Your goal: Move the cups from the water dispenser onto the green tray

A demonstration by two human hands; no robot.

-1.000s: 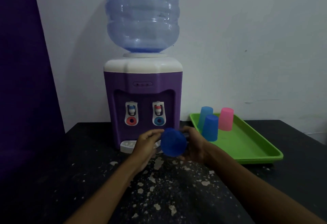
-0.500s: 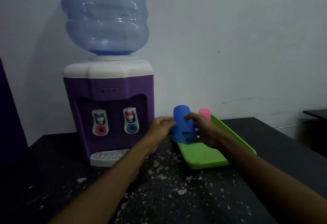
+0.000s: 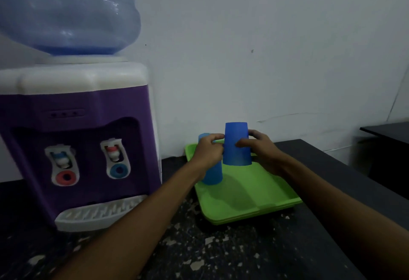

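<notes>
Two bare hands are holding a dark blue cup (image 3: 237,144) upside down over a green tray (image 3: 247,200). The left hand (image 3: 208,152) is pressing its curled fingers against the cup's left side, and the right hand (image 3: 260,150) is wrapping thumb and fingers around its right side — both are closed on it. Whether the cup's rim is touching the tray is unclear. A lighter blue cup (image 3: 212,172) is standing upside down on the tray just behind the left hand, partly hidden by it. The tray is sitting on a dark, speckled bench (image 3: 221,251) against a pale wall. To the left, a purple and white water dispenser (image 3: 84,138) is standing on the bench — its drip tray (image 3: 99,213) holding no cups — with a large blue water bottle (image 3: 66,12) on top.
</notes>
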